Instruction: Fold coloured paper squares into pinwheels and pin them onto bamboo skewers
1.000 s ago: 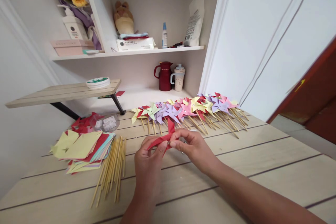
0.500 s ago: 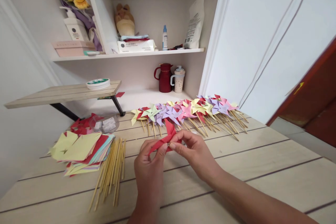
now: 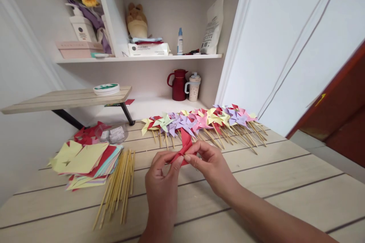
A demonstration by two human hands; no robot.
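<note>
At the far left, red paper pieces [image 3: 89,133] are lying behind a stack of flat cut paper [image 3: 85,159], whose sheets are waiting unfolded. Small white packets [image 3: 116,134] are sitting just behind the stack, and a bundle of bare sticks [image 3: 117,186] is resting beside it on the table [image 3: 256,190]. The left hand [image 3: 162,174] is pinching one side of a folded red paper [image 3: 186,145] between thumb and fingers. That paper is sitting off the table between the two hands, its folds meeting near the thumbs — no stick is showing on it. The right hand [image 3: 209,161] is gripping its other side, thumb pressing near the centre. Behind and farther right, a row of finished pinwheels [image 3: 185,121] is lying on sticks. Judging by this, many are done, this one is partway, and the stack and bare sticks are remaining.
</note>
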